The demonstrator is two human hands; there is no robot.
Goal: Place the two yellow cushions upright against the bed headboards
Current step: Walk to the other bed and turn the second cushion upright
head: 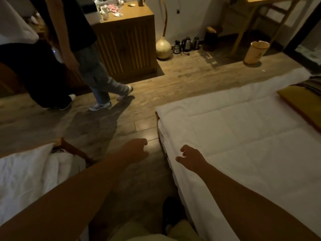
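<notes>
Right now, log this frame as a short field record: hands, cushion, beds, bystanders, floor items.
left hand: empty, fingers curled, over the floor between the beds
right hand: empty, open, at the edge of the right bed
yellow cushion: one visible, lying flat on the right bed at the frame's right edge
second cushion: not visible
left bed: white bedding, lower left
headboards: not in view
bystanders: two people walking, upper left
floor items: vase, kettles, bin
</notes>
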